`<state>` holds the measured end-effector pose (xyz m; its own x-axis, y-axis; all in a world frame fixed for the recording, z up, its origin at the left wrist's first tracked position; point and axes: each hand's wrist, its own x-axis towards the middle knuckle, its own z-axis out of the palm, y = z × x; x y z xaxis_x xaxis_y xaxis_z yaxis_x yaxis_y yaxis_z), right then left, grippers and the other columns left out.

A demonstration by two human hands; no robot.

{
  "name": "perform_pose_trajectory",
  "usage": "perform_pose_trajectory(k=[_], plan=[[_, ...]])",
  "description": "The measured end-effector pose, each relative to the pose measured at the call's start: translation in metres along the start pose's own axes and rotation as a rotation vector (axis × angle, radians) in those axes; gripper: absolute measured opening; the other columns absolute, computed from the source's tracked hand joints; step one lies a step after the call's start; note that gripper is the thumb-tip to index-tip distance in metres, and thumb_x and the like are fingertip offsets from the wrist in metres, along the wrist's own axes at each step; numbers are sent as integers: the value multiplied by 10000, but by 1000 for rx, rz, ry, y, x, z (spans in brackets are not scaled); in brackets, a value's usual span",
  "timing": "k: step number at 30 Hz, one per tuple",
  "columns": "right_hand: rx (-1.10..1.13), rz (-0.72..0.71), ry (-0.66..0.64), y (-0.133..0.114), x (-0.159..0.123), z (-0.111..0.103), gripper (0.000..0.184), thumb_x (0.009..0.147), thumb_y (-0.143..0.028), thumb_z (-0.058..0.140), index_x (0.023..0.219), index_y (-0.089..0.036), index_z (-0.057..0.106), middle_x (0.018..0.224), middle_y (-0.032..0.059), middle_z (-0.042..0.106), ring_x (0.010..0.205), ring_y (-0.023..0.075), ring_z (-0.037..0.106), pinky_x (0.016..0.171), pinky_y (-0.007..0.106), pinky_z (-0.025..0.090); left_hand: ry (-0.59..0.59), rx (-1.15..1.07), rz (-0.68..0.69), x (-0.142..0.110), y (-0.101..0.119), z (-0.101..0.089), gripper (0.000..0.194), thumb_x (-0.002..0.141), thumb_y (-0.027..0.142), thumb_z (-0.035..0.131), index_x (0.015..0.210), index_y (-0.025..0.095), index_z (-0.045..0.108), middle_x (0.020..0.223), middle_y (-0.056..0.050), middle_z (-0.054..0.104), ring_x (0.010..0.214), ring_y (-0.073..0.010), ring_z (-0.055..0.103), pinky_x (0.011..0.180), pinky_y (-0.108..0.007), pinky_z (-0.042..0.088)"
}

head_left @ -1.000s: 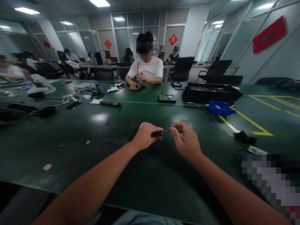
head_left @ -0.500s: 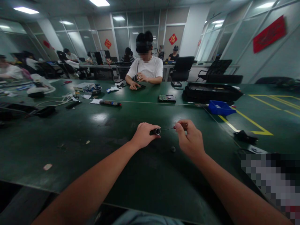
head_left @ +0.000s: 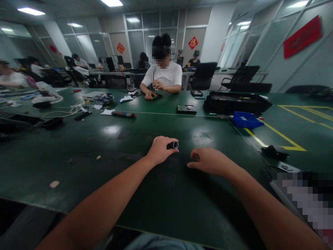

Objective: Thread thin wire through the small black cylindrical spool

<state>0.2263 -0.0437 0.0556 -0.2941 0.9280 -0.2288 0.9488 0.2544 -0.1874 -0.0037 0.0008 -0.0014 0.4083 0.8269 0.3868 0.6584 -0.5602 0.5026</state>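
Note:
My left hand (head_left: 161,149) is closed round a short black tube (head_left: 171,145), with fingers on top and thumb below. The tube's round end, with a bright metal rim, faces right towards me. To its right, my right hand (head_left: 206,160) is low over the green table, palm down. Its fingers curl inward, and a gap shows between thumb and forefinger. Whatever lies inside that curl is hidden. Neither the thin red-handled screwdriver nor the small dark round piece from earlier can be seen.
Beyond my hands lie a bare hard drive (head_left: 186,109), a blue tray (head_left: 246,120) and a long black case (head_left: 235,101). A dark pen-shaped tool (head_left: 123,114) is at left. Across the table a person (head_left: 162,76) in white handles a small dark item.
My right hand has come down and slightly left, over where the small round piece lay. The screwdriver it pinched has gone from sight. My left hand keeps its grip, almost unmoved.

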Motion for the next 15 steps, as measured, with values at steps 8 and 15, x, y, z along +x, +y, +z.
perform_pose_trajectory(k=[8, 15], plan=[[91, -79, -94, 2, 2, 8, 219, 749, -371, 735, 929, -247, 747, 894, 42, 745, 765, 223, 681, 585, 303, 435, -10, 0, 2, 0, 2, -1, 399, 829, 389, 781, 1202, 277, 698, 1091, -20, 743, 1037, -255, 619, 985, -447, 412], [274, -216, 89, -5, 1, 8, 208, 832, -228, 593, 952, -249, 762, 860, 26, 756, 745, 198, 680, 671, 320, 481, -3, -18, 33, -1, 3, 0, 382, 827, 392, 782, 1183, 279, 705, 1088, -13, 748, 1033, -247, 631, 992, -437, 403]])
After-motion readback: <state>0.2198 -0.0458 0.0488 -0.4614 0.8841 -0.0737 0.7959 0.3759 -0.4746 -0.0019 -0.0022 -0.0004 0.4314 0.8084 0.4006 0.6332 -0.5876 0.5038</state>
